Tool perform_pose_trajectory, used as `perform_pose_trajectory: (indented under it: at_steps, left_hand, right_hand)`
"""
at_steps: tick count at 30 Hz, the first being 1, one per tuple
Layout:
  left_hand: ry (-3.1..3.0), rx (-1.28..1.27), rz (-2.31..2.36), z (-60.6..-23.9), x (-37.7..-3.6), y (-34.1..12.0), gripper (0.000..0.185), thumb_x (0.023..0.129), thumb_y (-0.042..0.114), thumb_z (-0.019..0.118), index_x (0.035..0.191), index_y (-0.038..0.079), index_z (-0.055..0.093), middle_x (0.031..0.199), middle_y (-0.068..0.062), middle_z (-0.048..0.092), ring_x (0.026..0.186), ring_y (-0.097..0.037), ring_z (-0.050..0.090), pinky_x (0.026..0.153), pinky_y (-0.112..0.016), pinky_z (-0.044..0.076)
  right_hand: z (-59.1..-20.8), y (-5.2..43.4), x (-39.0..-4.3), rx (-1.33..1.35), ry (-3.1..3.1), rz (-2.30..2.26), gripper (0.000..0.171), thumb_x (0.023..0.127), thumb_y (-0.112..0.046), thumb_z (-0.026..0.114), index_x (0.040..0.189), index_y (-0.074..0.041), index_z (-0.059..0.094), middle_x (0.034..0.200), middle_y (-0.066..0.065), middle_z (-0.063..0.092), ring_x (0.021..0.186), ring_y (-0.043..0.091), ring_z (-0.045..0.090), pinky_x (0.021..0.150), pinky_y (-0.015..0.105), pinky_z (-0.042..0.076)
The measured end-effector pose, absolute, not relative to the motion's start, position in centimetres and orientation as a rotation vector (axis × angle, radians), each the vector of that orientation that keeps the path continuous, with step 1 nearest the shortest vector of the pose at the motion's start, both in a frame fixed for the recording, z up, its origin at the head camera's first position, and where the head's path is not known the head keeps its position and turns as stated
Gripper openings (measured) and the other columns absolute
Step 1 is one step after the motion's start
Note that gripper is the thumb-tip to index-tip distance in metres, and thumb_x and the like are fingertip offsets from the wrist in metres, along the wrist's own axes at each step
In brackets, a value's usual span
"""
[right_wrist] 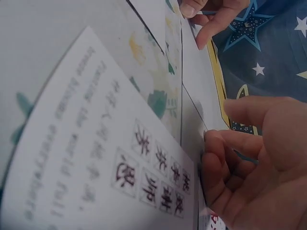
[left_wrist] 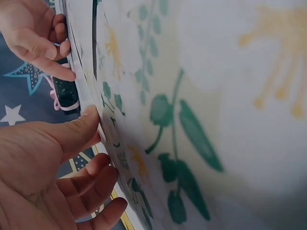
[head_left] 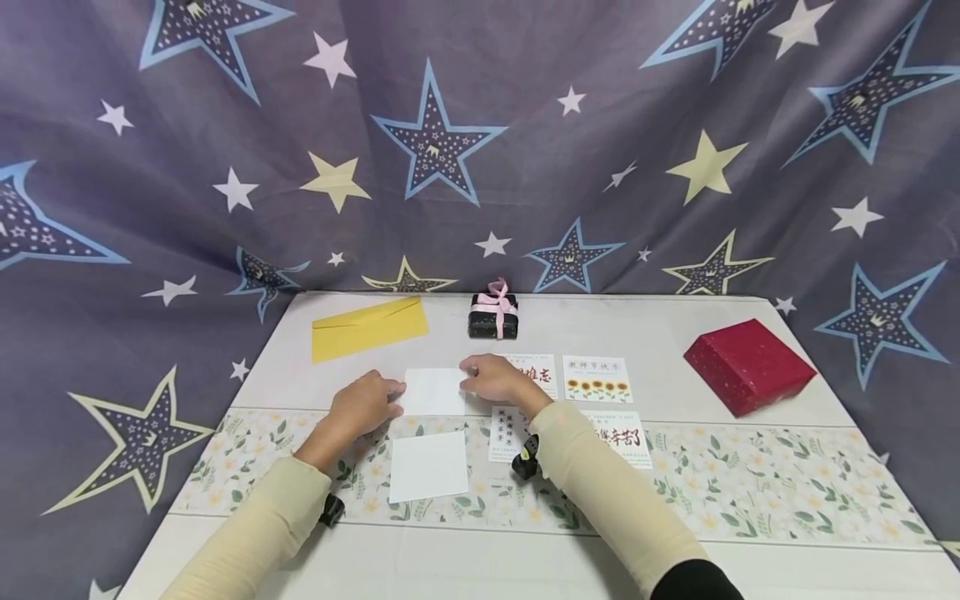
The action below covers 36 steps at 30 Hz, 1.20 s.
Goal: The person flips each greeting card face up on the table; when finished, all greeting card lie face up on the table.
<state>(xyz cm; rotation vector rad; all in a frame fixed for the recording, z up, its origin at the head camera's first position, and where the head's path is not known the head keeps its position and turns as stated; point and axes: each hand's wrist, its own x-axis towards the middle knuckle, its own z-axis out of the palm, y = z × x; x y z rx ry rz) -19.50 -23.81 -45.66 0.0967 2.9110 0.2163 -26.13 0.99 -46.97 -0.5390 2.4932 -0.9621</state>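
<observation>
A blank white card (head_left: 435, 392) lies flat between the two hands. At its left edge is my left hand (head_left: 366, 403), fingers loosely bent, thumb tip close to the table surface in the left wrist view. My right hand (head_left: 497, 378) is at the card's upper right edge; in the right wrist view its thumb (right_wrist: 244, 109) stands apart from the bent fingers (right_wrist: 216, 163). Just nearer to me lies a second blank white card (head_left: 429, 467). A card with boxed dark characters (right_wrist: 148, 167) sits below the right hand, partly covered by the right wrist in the head view.
Right of the blank cards lie a sunflower card (head_left: 597, 380) and two cards with red writing, one (head_left: 630, 437) partly under the right sleeve. Behind are a yellow envelope (head_left: 369, 329) and a black box with pink ribbon (head_left: 492, 321). A red box (head_left: 750, 367) stands far right.
</observation>
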Motion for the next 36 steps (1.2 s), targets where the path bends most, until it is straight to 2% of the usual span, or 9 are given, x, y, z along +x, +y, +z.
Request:
perform_pose_trajectory:
  at_steps: [4, 8, 12, 14, 17, 18, 25, 31, 36]
  left_hand:
    - [2.911, 0.082, 0.230, -45.8, -19.4, -24.0, 0.053, 0.092, 0.034, 0.074, 0.141, 0.018, 0.063, 0.121, -0.015, 0.065, 0.110, -0.032, 0.066, 0.091, -0.052, 0.056]
    - [2.923, 0.072, 0.196, -45.7, -19.4, -23.9, 0.053, 0.092, 0.036, 0.074, 0.141, 0.019, 0.063, 0.124, -0.016, 0.065, 0.111, -0.033, 0.066, 0.090, -0.052, 0.057]
    - [2.932, 0.077, 0.117, -45.6, -19.4, -23.5, 0.053, 0.092, 0.039, 0.073, 0.141, 0.021, 0.063, 0.128, -0.017, 0.065, 0.113, -0.034, 0.067, 0.088, -0.052, 0.057]
    - [2.932, 0.092, 0.073, -45.6, -19.4, -23.3, 0.053, 0.092, 0.040, 0.072, 0.141, 0.022, 0.063, 0.128, -0.017, 0.065, 0.111, -0.035, 0.068, 0.086, -0.053, 0.058]
    - [2.933, 0.104, 0.038, -45.6, -19.3, -23.0, 0.053, 0.092, 0.040, 0.072, 0.141, 0.023, 0.062, 0.126, -0.017, 0.065, 0.108, -0.035, 0.069, 0.084, -0.053, 0.058]
    - [2.934, 0.108, 0.030, -45.5, -19.3, -23.0, 0.053, 0.092, 0.040, 0.072, 0.142, 0.023, 0.062, 0.126, -0.017, 0.065, 0.107, -0.035, 0.069, 0.084, -0.054, 0.058]
    - [2.949, 0.114, 0.012, -45.3, -19.1, -22.9, 0.053, 0.091, 0.039, 0.072, 0.141, 0.023, 0.063, 0.124, -0.017, 0.066, 0.104, -0.033, 0.069, 0.083, -0.053, 0.058]
    - [2.942, 0.121, -0.018, -45.3, -19.1, -23.0, 0.054, 0.092, 0.040, 0.071, 0.142, 0.023, 0.062, 0.124, -0.016, 0.065, 0.100, -0.032, 0.069, 0.081, -0.052, 0.059]
    - [2.942, 0.078, 0.055, -45.6, -19.1, -23.2, 0.053, 0.091, 0.040, 0.073, 0.141, 0.023, 0.063, 0.125, -0.016, 0.066, 0.103, -0.031, 0.069, 0.082, -0.051, 0.059]
  right_hand:
    - [-46.7, 0.7, -26.1, -0.550, 2.503, -0.927, 0.049, 0.099, -0.029, 0.062, 0.145, -0.012, 0.057, 0.149, 0.011, 0.057, 0.143, 0.030, 0.049, 0.122, 0.048, 0.033]
    - [-46.4, 0.3, -26.5, -0.541, 2.490, -0.927, 0.044, 0.098, -0.029, 0.062, 0.140, -0.013, 0.061, 0.146, 0.011, 0.059, 0.132, 0.027, 0.056, 0.116, 0.047, 0.041]
    - [-46.2, 0.1, -26.9, -0.526, 2.481, -0.928, 0.039, 0.097, -0.026, 0.062, 0.134, -0.013, 0.064, 0.141, 0.010, 0.061, 0.106, 0.021, 0.062, 0.095, 0.038, 0.052]
    - [-46.2, 0.1, -27.0, -0.516, 2.478, -0.934, 0.038, 0.096, -0.023, 0.064, 0.132, -0.012, 0.064, 0.139, 0.012, 0.062, 0.093, 0.018, 0.061, 0.082, 0.033, 0.055]
    - [-46.1, 0.1, -27.1, -0.515, 2.474, -0.939, 0.037, 0.095, -0.020, 0.066, 0.130, -0.009, 0.065, 0.138, 0.014, 0.062, 0.084, 0.017, 0.060, 0.070, 0.030, 0.055]
    - [-46.0, 0.1, -27.1, -0.518, 2.477, -0.938, 0.036, 0.095, -0.019, 0.066, 0.130, -0.008, 0.065, 0.137, 0.014, 0.063, 0.083, 0.018, 0.061, 0.069, 0.030, 0.055]
    - [-45.8, -0.4, -27.5, -0.577, 2.569, -0.895, 0.030, 0.095, -0.019, 0.064, 0.121, -0.005, 0.068, 0.122, 0.010, 0.070, 0.099, 0.020, 0.063, 0.092, 0.035, 0.053]
    - [-45.9, -0.5, -27.8, -0.541, 2.578, -0.977, 0.022, 0.094, -0.015, 0.065, 0.113, -0.005, 0.069, 0.106, 0.007, 0.069, 0.089, 0.017, 0.060, 0.078, 0.027, 0.051]
    - [-46.3, -0.9, -28.0, -0.470, 2.465, -1.200, 0.032, 0.094, -0.009, 0.064, 0.126, -0.002, 0.064, 0.090, 0.000, 0.057, 0.074, 0.012, 0.055, 0.066, 0.022, 0.049]
